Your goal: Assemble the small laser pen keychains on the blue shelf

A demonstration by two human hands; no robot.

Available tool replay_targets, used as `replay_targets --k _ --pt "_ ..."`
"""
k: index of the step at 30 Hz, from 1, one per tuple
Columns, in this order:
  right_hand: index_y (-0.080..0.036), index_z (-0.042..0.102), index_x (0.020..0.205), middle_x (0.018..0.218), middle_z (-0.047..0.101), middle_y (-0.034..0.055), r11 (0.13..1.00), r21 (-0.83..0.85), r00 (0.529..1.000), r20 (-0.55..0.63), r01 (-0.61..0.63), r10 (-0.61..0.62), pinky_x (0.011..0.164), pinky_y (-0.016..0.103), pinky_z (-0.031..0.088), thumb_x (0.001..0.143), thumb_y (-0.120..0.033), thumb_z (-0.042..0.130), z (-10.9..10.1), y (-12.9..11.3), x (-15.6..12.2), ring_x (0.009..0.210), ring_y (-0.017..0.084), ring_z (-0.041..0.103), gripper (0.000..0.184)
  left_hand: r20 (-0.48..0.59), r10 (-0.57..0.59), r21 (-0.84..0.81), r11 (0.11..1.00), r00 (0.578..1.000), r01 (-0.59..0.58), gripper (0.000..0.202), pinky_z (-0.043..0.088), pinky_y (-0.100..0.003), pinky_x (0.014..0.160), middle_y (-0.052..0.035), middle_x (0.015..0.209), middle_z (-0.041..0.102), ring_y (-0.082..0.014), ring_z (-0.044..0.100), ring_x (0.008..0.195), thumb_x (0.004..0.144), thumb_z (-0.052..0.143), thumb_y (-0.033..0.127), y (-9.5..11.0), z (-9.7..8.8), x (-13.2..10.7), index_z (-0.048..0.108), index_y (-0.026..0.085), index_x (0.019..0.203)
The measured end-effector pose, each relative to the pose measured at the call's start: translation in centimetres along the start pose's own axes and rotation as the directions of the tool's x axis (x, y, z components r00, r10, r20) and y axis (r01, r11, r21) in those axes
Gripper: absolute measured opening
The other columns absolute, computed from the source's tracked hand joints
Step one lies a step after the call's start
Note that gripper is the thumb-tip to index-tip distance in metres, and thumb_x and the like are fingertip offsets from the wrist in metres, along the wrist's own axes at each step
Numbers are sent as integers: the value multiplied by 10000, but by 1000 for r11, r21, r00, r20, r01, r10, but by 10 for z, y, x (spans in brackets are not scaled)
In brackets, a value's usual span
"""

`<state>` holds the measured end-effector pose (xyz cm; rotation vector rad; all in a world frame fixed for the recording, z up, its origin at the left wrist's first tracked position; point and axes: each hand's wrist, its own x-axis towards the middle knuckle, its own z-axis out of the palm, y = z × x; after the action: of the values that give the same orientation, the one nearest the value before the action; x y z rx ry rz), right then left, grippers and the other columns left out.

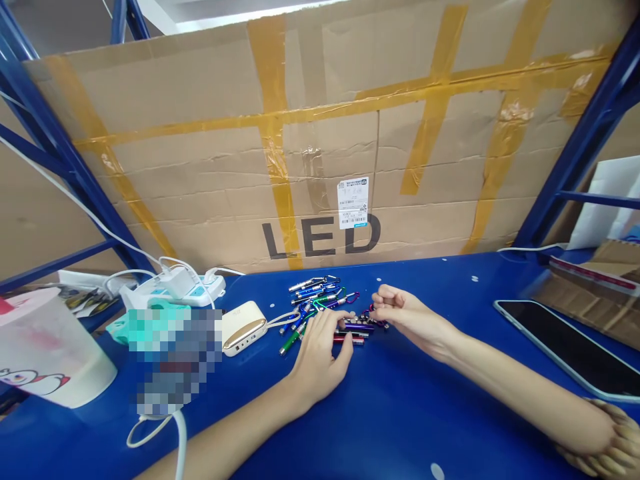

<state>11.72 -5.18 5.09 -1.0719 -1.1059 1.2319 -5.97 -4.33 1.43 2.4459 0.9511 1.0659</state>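
Leftmost, a pale cup [55, 353] stands at the table's edge, well apart from the hands, perhaps so that it cannot be knocked. Behind it, a white power strip [215, 288] lies near the back, where cables from the blue frame [75, 173] can likely reach it. A teal item [160, 319] and a masked object nearby are too obscured to identify. Next comes a cream power bank [245, 327], its looped cord running up to the pile of slim metal tubes [320, 292] with small clips.

That pile lies in the middle of the blue table [400, 420], where both hands can reach it. The left hand [320, 353] rests palm down over its near side, fingers loosely bent and thumb spread away, seemingly to steady the tubes; whether it grips one I cannot tell. Just right of its fingertips lie a purple tube [359, 327] and a red tube [356, 341].

The right hand [407, 317] meets the pile's right end beside some small clips, fingers curled and thumb close to the index finger, a narrow grip suited to tiny parts; whether anything is pinched there is hidden. Farther right, a phone [565, 347] lies flat, apparently set aside to leave working room.
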Motion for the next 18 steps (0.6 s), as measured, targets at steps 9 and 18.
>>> replay_targets --k 9,18 --pt "-201 377 628 705 469 -28 998 -13 993 -99 -60 58 663 256 442 423 -271 818 -12 3 -10 698 127 516 491 -67 -275 -148 953 959 263 153 411 -321 740 -31 854 531 -167 497 793 824 413 139 -6 -1 8 496 202 936" --pt "-183 391 590 654 462 -41 981 -174 996 -20 83 -88 648 229 411 522 -390 784 -16 10 -4 645 94 473 449 127 70 24 997 989 -74 160 410 -308 784 -49 905 531 -171 493 883 823 392 102 1 -1 3 523 189 853"
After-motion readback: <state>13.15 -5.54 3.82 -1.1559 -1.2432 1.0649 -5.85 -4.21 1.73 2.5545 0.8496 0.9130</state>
